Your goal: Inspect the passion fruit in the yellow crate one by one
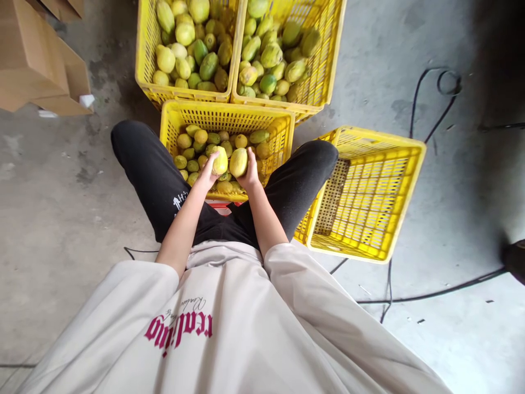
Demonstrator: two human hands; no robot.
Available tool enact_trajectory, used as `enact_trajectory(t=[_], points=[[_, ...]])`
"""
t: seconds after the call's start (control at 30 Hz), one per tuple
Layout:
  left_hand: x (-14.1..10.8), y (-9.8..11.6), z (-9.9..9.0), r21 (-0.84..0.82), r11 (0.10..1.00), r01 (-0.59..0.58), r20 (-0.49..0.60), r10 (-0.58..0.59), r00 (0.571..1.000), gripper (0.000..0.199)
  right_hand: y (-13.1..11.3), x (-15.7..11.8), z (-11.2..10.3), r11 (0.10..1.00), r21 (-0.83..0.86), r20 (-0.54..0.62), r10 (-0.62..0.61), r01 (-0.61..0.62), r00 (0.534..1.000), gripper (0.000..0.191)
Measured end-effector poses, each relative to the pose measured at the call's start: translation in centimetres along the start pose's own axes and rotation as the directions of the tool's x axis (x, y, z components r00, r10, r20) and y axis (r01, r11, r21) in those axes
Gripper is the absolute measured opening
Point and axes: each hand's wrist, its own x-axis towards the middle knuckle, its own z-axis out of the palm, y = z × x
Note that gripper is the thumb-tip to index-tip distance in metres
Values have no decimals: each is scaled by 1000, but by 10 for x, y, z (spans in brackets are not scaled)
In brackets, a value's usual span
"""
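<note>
My left hand [208,174] is closed around a yellow oval fruit [220,161]. In my right hand [251,174] is a similar yellow oval fruit [238,163], with the fingers wrapped round its outer side. The two fruits are held side by side, with a narrow gap between them. Below them, between my knees, stands a yellow plastic crate [229,112] with many yellow and green fruits [213,138] lying in it. I cannot tell the exact kind of fruit. My palms and some of my fingers are partly hidden.
Two more yellow crates, a left one [144,49] and a right one [328,65], hold similar fruits beyond the near crate. A tilted yellow crate [361,197] stands by my right knee. Cardboard boxes [35,60] are at the upper left. A black cable [443,291] crosses the concrete floor.
</note>
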Motion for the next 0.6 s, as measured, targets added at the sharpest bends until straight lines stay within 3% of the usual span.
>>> enact_trajectory(t=[0.33, 0.47, 0.6], points=[[-12, 10, 4, 95, 993, -68, -102, 78, 992, 14, -1, -1, -2, 996, -87, 95, -21, 29, 995, 64], [-18, 11, 6, 101, 994, -48, -72, 55, 996, 28, 0, 3, -2, 993, -115, 131, -20, 35, 991, 71], [-21, 9, 9, 118, 991, -70, -120, 84, 989, 33, 2, 5, -3, 997, -57, 123, -40, 48, 992, 66]])
